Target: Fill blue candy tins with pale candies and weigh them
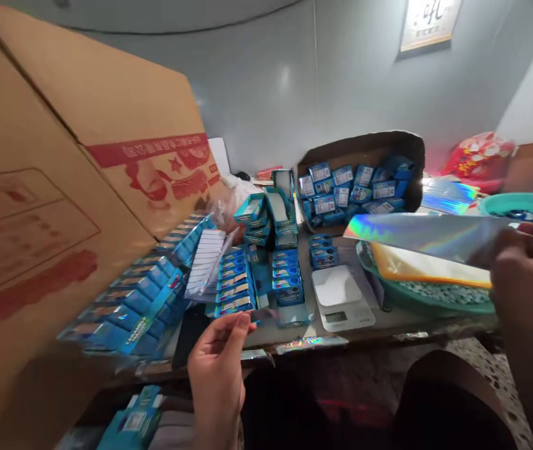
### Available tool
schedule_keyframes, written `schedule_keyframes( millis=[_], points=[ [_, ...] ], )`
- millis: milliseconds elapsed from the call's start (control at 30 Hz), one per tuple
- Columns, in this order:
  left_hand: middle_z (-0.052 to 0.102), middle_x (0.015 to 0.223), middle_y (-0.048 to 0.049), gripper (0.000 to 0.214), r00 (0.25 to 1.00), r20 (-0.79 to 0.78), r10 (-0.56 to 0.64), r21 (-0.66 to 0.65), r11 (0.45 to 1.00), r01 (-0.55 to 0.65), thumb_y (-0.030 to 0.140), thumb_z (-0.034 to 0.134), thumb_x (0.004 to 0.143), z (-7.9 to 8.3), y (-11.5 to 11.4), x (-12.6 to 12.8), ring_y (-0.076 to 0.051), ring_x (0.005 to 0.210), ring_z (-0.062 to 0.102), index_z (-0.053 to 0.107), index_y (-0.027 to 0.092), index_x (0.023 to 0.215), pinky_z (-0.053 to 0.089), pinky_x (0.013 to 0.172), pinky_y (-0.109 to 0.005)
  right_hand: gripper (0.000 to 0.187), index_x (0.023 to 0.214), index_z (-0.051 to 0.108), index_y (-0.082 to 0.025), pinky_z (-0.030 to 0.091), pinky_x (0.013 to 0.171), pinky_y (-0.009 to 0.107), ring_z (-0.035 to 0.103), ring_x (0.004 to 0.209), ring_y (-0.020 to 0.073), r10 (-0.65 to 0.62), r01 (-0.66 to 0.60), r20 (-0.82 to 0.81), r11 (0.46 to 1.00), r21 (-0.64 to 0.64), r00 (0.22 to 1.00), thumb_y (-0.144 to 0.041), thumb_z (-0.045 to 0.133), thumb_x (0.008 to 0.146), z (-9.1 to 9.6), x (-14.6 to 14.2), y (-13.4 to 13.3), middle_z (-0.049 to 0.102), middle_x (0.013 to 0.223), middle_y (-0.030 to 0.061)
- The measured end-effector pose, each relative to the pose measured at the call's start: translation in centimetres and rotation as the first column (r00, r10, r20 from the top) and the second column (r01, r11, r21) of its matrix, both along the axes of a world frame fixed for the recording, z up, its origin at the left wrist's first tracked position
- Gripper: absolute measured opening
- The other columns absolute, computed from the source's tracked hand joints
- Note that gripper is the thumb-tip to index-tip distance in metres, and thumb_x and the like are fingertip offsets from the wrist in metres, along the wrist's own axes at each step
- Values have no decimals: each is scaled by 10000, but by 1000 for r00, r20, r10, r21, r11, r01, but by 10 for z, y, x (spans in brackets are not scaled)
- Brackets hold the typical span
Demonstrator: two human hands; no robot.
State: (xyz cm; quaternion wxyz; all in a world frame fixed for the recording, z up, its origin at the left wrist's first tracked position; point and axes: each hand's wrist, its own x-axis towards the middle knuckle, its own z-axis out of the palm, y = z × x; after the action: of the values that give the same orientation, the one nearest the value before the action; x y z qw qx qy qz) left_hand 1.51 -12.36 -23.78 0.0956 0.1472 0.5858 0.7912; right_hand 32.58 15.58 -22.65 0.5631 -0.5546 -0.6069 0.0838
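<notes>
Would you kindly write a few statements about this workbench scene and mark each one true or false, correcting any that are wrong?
1. The right hand holds an iridescent silvery sheet. True.

2. The left hand rests on the scale. False: the left hand is raised to the left of the scale, its thumb and finger pinched together.

3. The digital scale is black. False: the digital scale is white.

4. The cut-open carton behind the scale holds blue packs. True.

5. The large printed cardboard box is on the right. False: the large printed cardboard box is on the left.

6. Pale pellets lie in a green basin. True.
</notes>
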Motion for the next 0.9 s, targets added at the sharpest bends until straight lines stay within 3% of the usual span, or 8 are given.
schedule_keyframes(
  millis=[100,167,267,367,433,533,767,900],
  points=[
    [719,716,-21,398,999,18,31,-40,999,-30,403,929,549,12,-10,-16,-127,636,671,720,150,774,547,623,-178,660,1441,433,-146,500,838,602,614,1087,446,-16,16,-6,1000,21,1000,-420,598,864,-1,-17,17,610,1244,242],
    [718,714,-27,442,999,30,33,-67,997,-31,429,936,520,18,-14,-25,-134,638,671,723,144,783,546,616,-182,611,1429,481,-182,434,967,643,504,1260,469,-93,63,94,956,285,991,-423,590,878,4,-43,0,555,1344,231],
    [717,719,-31,500,998,42,40,-99,994,-36,484,931,506,22,-15,-35,-133,622,662,725,138,802,541,599,-185,417,1357,570,-260,482,986,533,607,1166,360,148,-200,144,850,487,979,-324,545,945,11,-98,-53,651,1218,140],
    [718,721,-36,574,995,83,59,-119,992,-49,552,924,474,21,-12,-42,-151,619,670,731,136,818,548,596,-207,344,1291,601,-269,535,944,425,643,1125,280,766,-823,303,529,206,567,-292,552,952,11,-159,-102,671,1221,93],
    [736,773,-57,632,988,149,41,-128,992,-22,604,911,465,18,-11,-44,-182,656,693,741,134,853,567,618,-239,407,1362,548,-237,530,956,401,612,1188,271,919,-941,213,339,-1,331,-345,543,970,7,-193,-120,630,1309,114],
    [756,878,-96,699,978,208,-14,-156,987,47,662,879,495,14,-11,-48,-220,729,718,745,129,927,586,659,-273,498,1414,498,-206,497,992,415,588,1204,273,985,-978,43,169,-121,165,-418,554,966,-1,-229,-127,598,1338,138],
    [758,908,-108,654,986,54,-159,-238,957,167,585,901,522,21,1,-66,-221,780,726,717,122,945,597,755,-301,351,1071,693,-157,505,750,320,631,819,201,978,-992,-208,2,-125,29,-462,630,911,-8,-273,-130,692,901,71],
    [759,889,-116,625,975,11,-221,-263,940,216,581,892,528,31,9,-79,-237,794,730,717,120,912,603,749,-317,349,1087,697,-165,488,716,291,621,790,187,961,-988,-250,92,-123,120,-390,747,824,-2,-293,-133,695,873,46]
  ],
)
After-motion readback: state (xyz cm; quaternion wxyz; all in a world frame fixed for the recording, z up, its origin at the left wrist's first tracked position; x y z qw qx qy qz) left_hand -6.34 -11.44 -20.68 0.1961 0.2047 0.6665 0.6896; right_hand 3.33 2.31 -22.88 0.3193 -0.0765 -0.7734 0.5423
